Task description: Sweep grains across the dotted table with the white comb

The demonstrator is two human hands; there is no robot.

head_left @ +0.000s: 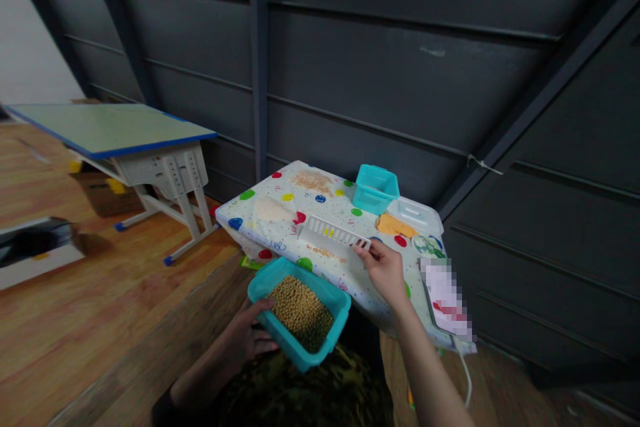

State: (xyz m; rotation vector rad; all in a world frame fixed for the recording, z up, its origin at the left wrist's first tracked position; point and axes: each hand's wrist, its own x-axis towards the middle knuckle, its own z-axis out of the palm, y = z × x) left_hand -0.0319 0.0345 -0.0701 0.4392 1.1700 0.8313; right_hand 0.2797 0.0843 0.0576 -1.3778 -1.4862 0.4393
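My left hand (254,328) grips the near left side of a teal plastic container (295,350), thumb over the rim. Inside lie yellowish soybeans (293,300) and, toward the near right corner, small green beans (317,335). The container is held off the table's front edge, above my lap. My right hand (386,272) pinches the right end of a long white slotted plastic strip (327,232), which stands on its edge on the tabletop. Pale grains (325,253) lie scattered in a line along its near side.
The dotted tablecloth (287,240) bears a white grain pile (273,209) and a tan grain pile (313,181). Behind are another teal container (373,201), a clear lid (420,215) and an orange cloth (395,224). A blurred-out device (443,297) lies right; a desk (125,130) stands left.
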